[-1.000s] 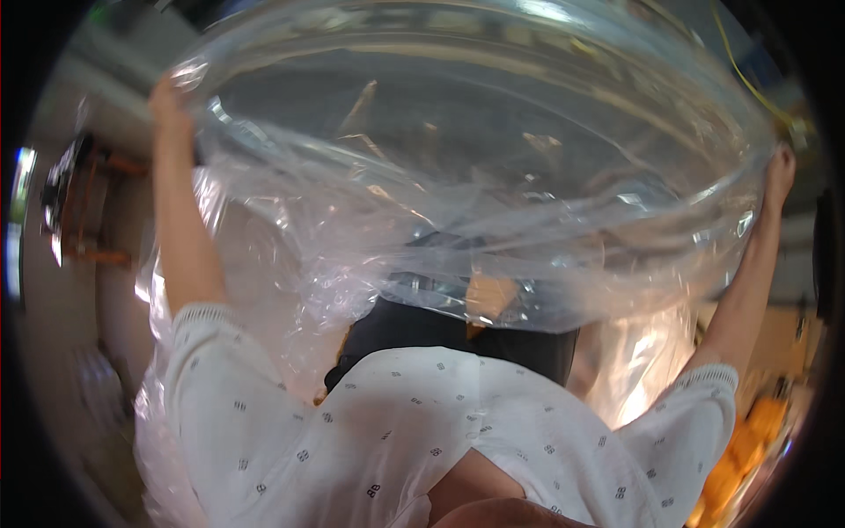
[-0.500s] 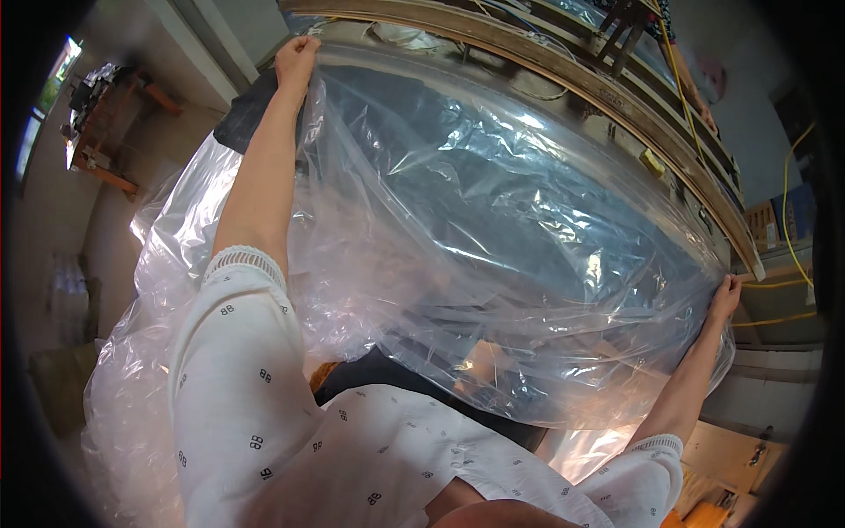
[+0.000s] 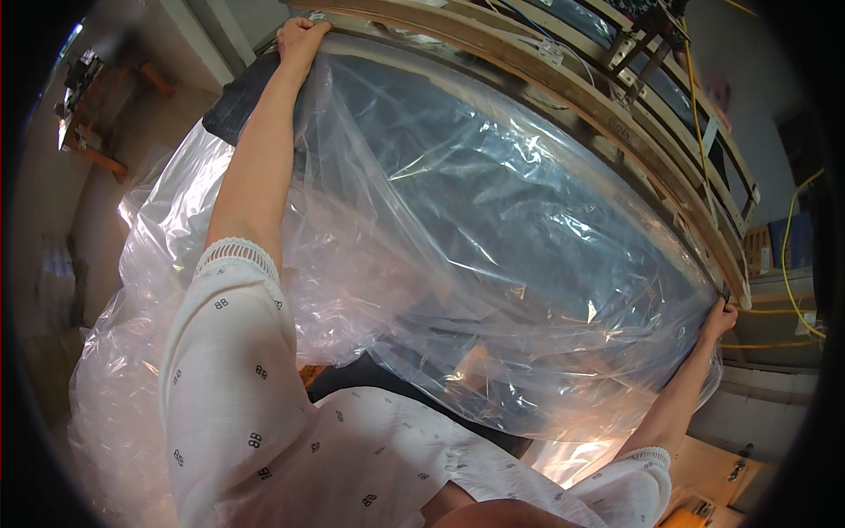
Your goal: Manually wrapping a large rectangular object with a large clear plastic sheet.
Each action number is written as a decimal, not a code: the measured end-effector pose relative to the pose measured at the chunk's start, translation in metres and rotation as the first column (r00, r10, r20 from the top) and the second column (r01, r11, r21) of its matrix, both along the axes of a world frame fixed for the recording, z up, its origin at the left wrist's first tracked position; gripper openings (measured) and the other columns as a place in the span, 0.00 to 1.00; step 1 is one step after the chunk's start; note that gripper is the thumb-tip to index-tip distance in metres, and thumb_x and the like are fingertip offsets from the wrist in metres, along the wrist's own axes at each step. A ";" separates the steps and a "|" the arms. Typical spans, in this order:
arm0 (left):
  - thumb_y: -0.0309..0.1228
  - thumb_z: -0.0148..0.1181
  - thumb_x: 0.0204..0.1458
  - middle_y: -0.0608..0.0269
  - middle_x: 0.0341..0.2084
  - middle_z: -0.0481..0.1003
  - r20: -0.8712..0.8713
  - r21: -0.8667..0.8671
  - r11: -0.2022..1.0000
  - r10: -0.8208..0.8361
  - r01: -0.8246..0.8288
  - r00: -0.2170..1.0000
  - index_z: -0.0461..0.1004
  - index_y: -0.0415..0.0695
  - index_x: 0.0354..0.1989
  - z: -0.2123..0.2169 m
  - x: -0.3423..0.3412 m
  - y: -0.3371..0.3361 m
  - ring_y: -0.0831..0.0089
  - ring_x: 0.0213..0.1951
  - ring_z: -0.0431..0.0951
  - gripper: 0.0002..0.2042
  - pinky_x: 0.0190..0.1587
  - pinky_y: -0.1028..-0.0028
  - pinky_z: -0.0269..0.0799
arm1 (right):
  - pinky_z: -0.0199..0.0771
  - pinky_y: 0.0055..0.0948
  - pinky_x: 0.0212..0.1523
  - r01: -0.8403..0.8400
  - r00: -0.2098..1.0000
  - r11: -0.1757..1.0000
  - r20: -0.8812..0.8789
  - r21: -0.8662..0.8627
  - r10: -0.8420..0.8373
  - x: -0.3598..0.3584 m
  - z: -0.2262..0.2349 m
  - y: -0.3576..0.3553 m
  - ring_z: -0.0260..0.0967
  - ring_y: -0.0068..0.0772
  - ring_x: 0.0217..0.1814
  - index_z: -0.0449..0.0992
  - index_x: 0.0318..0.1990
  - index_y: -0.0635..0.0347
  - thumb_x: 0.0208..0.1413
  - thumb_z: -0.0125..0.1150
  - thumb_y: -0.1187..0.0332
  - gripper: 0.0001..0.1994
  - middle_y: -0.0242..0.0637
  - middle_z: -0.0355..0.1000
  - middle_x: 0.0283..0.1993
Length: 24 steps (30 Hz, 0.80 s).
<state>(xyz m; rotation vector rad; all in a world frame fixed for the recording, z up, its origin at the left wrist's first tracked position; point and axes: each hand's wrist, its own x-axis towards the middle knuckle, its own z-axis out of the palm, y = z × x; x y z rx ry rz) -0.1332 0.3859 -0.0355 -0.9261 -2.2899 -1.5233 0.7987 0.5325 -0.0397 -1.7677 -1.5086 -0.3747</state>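
A wide sheet of clear plastic film (image 3: 528,229) stretches between my two hands, with loose folds bunched toward me and to the left. My left hand (image 3: 302,40) pinches its far left corner, close to a long wooden bar (image 3: 528,75). At the far right, my right hand (image 3: 721,319) grips the other end of the film's edge, just below the bar's right end. Both arms reach out wide. Beneath the film lies a dark surface (image 3: 233,101), seen uncovered at the left. Fingertips on both hands are partly hidden.
Behind the bar stands a frame of wooden rails with metal brackets (image 3: 627,70). Yellow cords (image 3: 786,251) hang at the right. A heap of crumpled film (image 3: 132,396) spreads down at the left. A wooden board with a latch (image 3: 726,466) is at the lower right.
The far edge of the film now lies nearer the wooden bar. My left hand has shifted slightly up, and my right hand slightly down in the picture. Both still hold the film.
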 end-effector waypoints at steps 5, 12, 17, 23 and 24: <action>0.28 0.50 0.48 0.59 0.25 0.72 0.468 0.334 0.942 -0.194 0.031 0.862 0.69 0.36 0.32 -0.005 -0.024 0.006 0.71 0.27 0.72 0.08 0.33 0.77 0.71 | 0.57 0.38 0.49 -0.008 0.956 1.000 -0.292 -0.018 0.002 0.003 0.005 0.004 0.62 0.50 0.45 0.69 0.39 0.76 0.50 0.46 0.63 0.19 0.56 0.67 0.40; 0.28 0.43 0.52 0.50 0.31 0.71 0.384 0.238 0.966 -0.189 0.100 0.904 0.68 0.34 0.37 -0.015 -0.047 -0.002 0.65 0.33 0.73 0.11 0.33 0.71 0.74 | 0.60 0.34 0.49 -0.141 0.954 0.990 -0.263 0.022 0.142 -0.024 0.018 -0.014 0.65 0.44 0.46 0.69 0.46 0.72 0.54 0.39 0.63 0.21 0.52 0.69 0.45; 0.37 0.43 0.52 0.47 0.36 0.73 -0.561 -0.221 0.972 -0.064 -0.075 0.825 0.72 0.44 0.40 -0.038 -0.130 -0.040 0.55 0.43 0.71 0.15 0.44 0.61 0.66 | 0.65 0.34 0.42 -0.005 0.993 0.996 -0.119 -0.091 -0.006 -0.053 0.014 0.003 0.68 0.36 0.39 0.75 0.37 0.66 0.55 0.45 0.58 0.19 0.43 0.73 0.33; 0.40 0.56 0.49 0.62 0.41 0.72 0.399 -0.059 0.808 -0.520 0.587 0.756 0.72 0.39 0.45 0.018 -0.084 -0.040 0.75 0.44 0.69 0.19 0.48 0.77 0.61 | 0.64 0.42 0.43 -0.025 -0.328 0.823 -0.782 0.568 0.530 0.013 0.041 -0.049 0.63 0.45 0.34 0.62 0.22 0.61 0.55 0.42 0.61 0.15 0.48 0.65 0.28; 0.40 0.56 0.49 0.62 0.40 0.73 0.198 -0.139 0.856 -0.470 0.499 0.860 0.73 0.39 0.44 0.036 -0.055 -0.028 0.74 0.43 0.69 0.19 0.47 0.77 0.62 | 0.64 0.41 0.44 0.029 -0.349 0.806 -0.749 0.592 0.563 0.023 0.038 -0.075 0.63 0.44 0.34 0.61 0.22 0.61 0.56 0.41 0.60 0.16 0.49 0.65 0.28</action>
